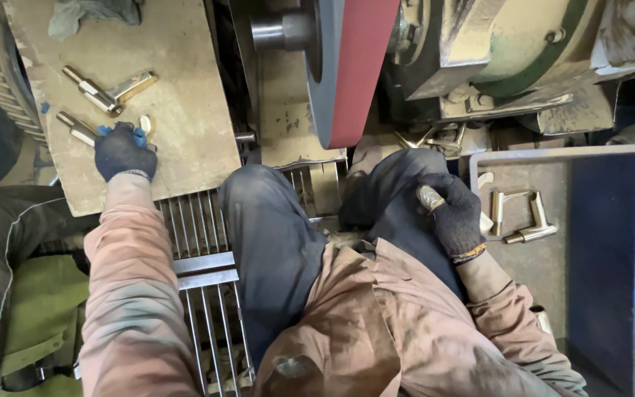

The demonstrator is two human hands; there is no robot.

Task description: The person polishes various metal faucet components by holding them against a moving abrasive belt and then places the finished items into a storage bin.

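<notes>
Gloves, dark and knitted, cover both my hands. My left hand [125, 151] is clenched over the end of a dull metal L-shaped handle piece [76, 129] lying on the dusty tan board worktop [185, 110]; a second L-shaped brass-toned piece [109, 92] lies just beyond it. My right hand [453, 217] rests on my knee, closed around a short polished metal piece [431, 197]. Beside it, two more bent metal pieces [523, 217] lie in the blue-rimmed grey tray [604, 242]. The red sanding belt [361, 66] hangs ahead between my knees.

Brass L-shaped fitting [76, 129] lies flat on cardboard; another [431, 197] held upright.
</notes>
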